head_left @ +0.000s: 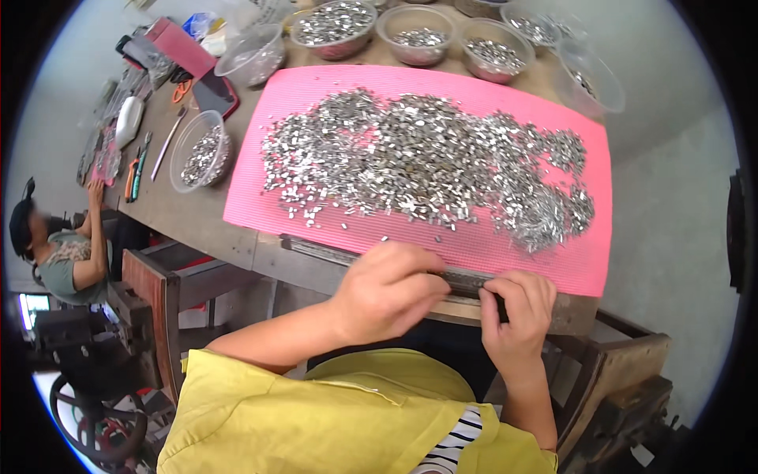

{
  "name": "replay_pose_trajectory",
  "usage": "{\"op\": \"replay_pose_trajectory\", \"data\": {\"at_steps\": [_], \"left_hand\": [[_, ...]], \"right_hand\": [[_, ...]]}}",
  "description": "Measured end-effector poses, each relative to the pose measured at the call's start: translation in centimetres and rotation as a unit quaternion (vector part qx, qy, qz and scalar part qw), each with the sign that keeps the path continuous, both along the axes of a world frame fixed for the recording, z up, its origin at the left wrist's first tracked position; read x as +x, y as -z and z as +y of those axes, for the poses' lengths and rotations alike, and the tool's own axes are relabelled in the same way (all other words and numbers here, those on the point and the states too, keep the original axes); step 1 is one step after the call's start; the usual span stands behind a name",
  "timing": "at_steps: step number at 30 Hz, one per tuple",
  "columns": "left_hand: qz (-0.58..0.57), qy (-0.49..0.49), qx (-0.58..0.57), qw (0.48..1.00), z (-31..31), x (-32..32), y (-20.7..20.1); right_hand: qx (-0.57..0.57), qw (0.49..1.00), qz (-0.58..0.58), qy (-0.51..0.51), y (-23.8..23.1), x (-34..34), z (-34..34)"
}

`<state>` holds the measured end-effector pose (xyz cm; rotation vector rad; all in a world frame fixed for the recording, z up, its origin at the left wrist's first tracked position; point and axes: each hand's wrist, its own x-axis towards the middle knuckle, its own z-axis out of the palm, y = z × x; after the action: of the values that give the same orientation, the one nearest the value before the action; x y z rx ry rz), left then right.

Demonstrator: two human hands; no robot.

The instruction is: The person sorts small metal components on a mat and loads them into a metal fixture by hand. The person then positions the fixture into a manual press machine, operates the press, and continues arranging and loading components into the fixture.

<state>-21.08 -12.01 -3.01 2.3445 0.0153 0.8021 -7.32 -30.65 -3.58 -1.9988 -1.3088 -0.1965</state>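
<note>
Many small shiny metal pieces (426, 158) lie in a broad heap on a pink ribbed mat (316, 79). Along the mat's front edge runs a long dark metal bar (316, 251). My left hand (392, 286) is closed at the bar, its fingers curled toward the right; whatever lies between the fingertips is too small to make out. Close beside it, my right hand (519, 320) is also closed, its fingers bent over the bar's right part and a dark gap showing by the thumb. What it grips there is hidden. A few loose pieces lie just beyond my left hand.
Clear plastic bowls of metal pieces, such as one bowl (175, 158) at left and another (379, 31) at the back, surround the mat. Pliers (140, 167), a pen (167, 144) and orange scissors (181, 91) lie left. Another person (71, 261) sits at the far left.
</note>
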Motion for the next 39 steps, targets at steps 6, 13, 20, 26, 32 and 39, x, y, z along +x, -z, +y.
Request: {"op": "replay_pose_trajectory", "data": {"at_steps": [6, 13, 20, 26, 32, 39], "left_hand": [[0.035, -0.229, 0.012, 0.973, 8.0, -6.5, -1.2], [0.102, -0.274, -0.008, 0.956, 10.6, -9.9, -1.4], [0.09, -0.256, -0.003, 0.962, 10.6, -9.2, -0.2], [0.09, -0.236, 0.01, 0.968, 10.7, -8.7, -0.1], [0.076, -0.203, 0.021, 0.976, 10.5, -8.0, 0.5], [0.066, -0.197, 0.039, 0.977, 10.4, -7.1, 0.4]], "right_hand": [[-0.032, 0.999, 0.028, -0.001, -1.4, -0.3, 0.8], [-0.035, 0.994, -0.021, -0.106, -3.2, -2.0, 7.0], [-0.036, 0.982, -0.035, -0.185, -2.4, -2.8, 13.3], [-0.058, 0.979, -0.041, -0.193, -2.2, -2.7, 15.9], [-0.04, 0.977, -0.04, -0.207, -1.5, -2.9, 16.9], [-0.071, 0.975, -0.049, -0.203, -1.7, -2.8, 17.1]]}}
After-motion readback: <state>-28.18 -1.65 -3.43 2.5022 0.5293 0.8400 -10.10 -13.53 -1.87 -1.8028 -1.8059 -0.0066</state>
